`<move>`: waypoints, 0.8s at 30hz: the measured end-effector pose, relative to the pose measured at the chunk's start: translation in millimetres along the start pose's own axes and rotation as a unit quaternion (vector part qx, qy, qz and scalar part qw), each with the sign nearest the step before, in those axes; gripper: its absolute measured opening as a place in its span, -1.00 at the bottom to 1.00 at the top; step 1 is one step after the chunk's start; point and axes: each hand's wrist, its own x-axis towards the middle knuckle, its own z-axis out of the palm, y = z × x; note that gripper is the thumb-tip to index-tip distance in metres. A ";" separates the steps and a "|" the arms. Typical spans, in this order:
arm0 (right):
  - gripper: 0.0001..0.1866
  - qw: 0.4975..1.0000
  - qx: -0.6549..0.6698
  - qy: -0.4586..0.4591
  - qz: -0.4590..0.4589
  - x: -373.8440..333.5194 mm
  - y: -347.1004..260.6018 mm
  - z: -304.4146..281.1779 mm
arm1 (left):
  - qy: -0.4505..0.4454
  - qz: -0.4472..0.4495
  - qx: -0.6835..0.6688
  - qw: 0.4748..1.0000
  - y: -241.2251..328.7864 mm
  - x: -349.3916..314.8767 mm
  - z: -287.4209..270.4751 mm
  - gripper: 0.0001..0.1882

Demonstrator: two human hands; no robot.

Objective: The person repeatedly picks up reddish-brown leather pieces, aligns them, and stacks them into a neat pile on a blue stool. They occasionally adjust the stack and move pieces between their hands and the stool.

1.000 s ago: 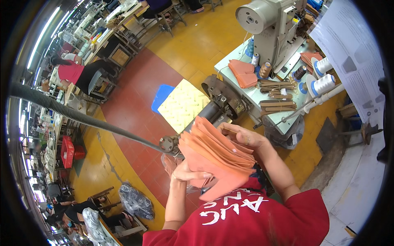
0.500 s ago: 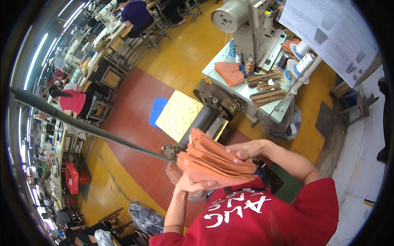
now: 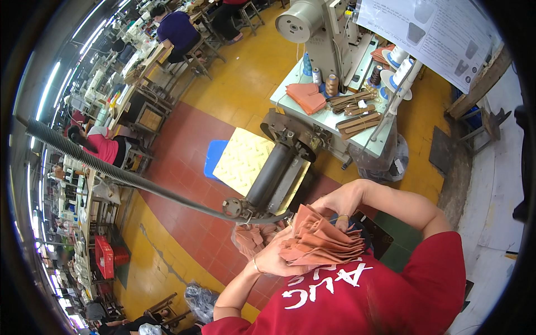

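A thick stack of salmon-orange leather-like pieces (image 3: 324,240) is held in front of my chest, its layers fanned apart at the edges. My left hand (image 3: 272,258) is closed round the stack's left side. From the far right side my right hand (image 3: 340,204) bends over the stack with curled fingers; some of its fingertips are hidden behind the pieces. Just beyond my hands stands a machine with a dark roller (image 3: 271,177) and a patterned yellow sheet (image 3: 240,159). A plastic bag with more orange pieces (image 3: 251,239) hangs below the roller's near end.
A sewing machine (image 3: 321,39) stands on a pale green table (image 3: 285,97), with thread cones (image 3: 331,85), orange pieces (image 3: 306,98) and brown strips (image 3: 358,125). A long ribbed hose (image 3: 139,181) crosses from the left. Co-workers (image 3: 106,146) sit at benches on the left.
The stack has come nearer my body and rightward, and its layers have spread and tilted. My right hand has curled over its far side. The bagged pieces now show more.
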 end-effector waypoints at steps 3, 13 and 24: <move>0.16 0.998 0.003 -0.020 0.059 1.0 -15.1 5.4 | -0.008 -0.021 -0.021 1.000 -2.5 -2.3 -4.1 -0.15; 0.08 0.878 -0.251 0.407 -0.014 1.8 -6.0 33.4 | 0.383 -0.160 -0.181 0.892 3.9 -1.1 14.2 -0.56; -0.16 0.849 0.083 0.486 -0.190 82.2 65.9 36.4 | 0.673 -0.112 -0.343 0.646 -23.3 26.2 8.6 -0.51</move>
